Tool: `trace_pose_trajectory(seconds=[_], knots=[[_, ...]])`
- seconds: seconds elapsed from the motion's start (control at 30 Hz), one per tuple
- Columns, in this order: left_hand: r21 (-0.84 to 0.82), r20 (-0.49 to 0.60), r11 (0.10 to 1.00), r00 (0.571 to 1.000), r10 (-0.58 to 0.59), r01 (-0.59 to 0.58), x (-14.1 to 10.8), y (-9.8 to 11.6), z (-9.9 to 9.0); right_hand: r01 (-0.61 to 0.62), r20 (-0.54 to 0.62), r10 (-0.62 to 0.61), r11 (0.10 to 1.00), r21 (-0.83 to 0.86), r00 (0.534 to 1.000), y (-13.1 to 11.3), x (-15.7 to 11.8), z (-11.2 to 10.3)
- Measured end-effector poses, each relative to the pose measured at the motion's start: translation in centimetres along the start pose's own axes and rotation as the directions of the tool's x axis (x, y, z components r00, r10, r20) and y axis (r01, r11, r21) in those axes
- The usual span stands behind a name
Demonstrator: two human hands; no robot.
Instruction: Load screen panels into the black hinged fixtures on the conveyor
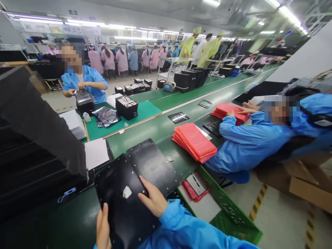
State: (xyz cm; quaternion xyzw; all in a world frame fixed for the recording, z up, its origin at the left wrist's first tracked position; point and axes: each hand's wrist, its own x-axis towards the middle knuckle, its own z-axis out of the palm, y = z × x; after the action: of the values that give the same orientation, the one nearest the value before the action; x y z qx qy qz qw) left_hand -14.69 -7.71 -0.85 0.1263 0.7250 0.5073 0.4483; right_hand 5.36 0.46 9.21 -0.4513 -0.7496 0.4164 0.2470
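A flat black panel (118,214) with small pale dots along its edges is tilted up in front of me. My left hand (103,228) is closed on its left edge, the fingers partly hidden behind it. On the right edge my right hand (155,200) grips the same panel, with thumb and forefinger showing. A small torn white scrap (127,192) sits on the panel's face. Just beyond it, a second black panel (153,162) of similar look lies on the green work surface (129,138), partly covered by the first.
A tall dark stack (38,138) rises at left, beside white sheets (96,154). Red bubble-wrap pouches (194,140) are piled at right. A green crate (233,214) stands low at right. One co-worker (85,81) handles a silvery bag across the line; another (249,138) sits at right.
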Motion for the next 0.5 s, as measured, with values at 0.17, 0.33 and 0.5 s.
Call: trace_pose_trajectory(seconds=[0.17,0.33,0.5], knots=[[-0.098,0.067,0.995,0.997,0.033,-0.026,-2.8,5.8,9.6,-0.007,-0.091,0.003,0.999,-0.044,0.996,5.5,1.8,-6.8],[-0.096,-0.017,0.991,0.996,0.089,-0.091,-3.9,8.3,15.5,-0.04,-0.071,0.031,0.99,-0.132,0.997,9.5,4.0,-12.0],[0.044,-0.112,0.99,0.984,0.14,-0.136,-4.6,9.3,17.6,0.072,0.052,-0.069,0.997,-0.042,0.996,13.7,6.0,-15.1]])
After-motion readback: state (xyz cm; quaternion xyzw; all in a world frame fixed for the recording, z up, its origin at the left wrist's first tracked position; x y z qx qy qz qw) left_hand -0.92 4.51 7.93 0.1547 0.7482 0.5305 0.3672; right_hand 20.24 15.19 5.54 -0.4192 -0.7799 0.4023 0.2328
